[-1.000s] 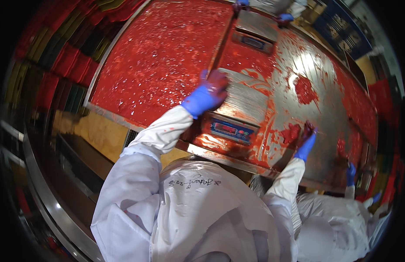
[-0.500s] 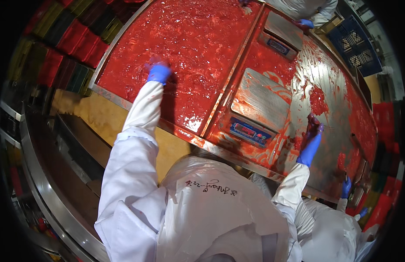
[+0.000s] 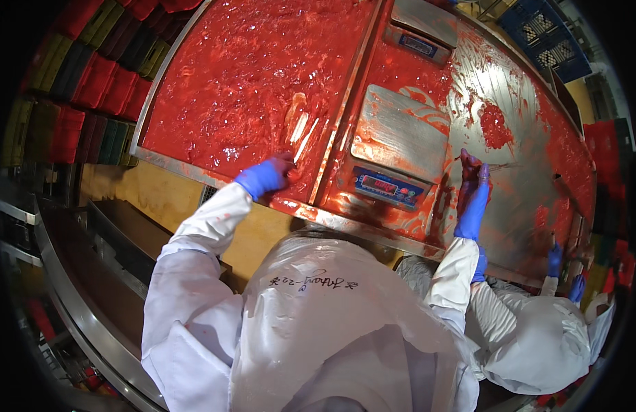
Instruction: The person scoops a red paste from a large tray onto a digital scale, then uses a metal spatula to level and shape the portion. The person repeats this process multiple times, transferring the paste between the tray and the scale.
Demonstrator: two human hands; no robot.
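My left hand (image 3: pixel 266 176), in a red-smeared blue glove, digs its curled fingers into the red pulp (image 3: pixel 228 82) near the left tray's front edge; pale streaks of bare tray show behind it. My right hand (image 3: pixel 474 193), its glove also smeared, is raised with fingers apart and slightly bent, right of the front steel scale (image 3: pixel 400 130) and its blue display panel (image 3: pixel 390 187). Any pulp in its palm cannot be told from the smear. A smaller red clump (image 3: pixel 495 125) lies on the smeared steel (image 3: pixel 510 213) beyond it.
A rear scale (image 3: pixel 422 20) stands beyond the front one. Stacked coloured crates (image 3: pixel 105 86) line the left, a blue crate (image 3: pixel 544 38) the back right. A steel rail (image 3: pixel 77 288) curves along the lower left. A co-worker (image 3: pixel 530 329) in white is close on my right.
My left hand went from the front scale leftward over the pulp, then toward the tray's front, leaving streaks. My right hand rose farther from the front edge. A co-worker at the back has mostly left view.
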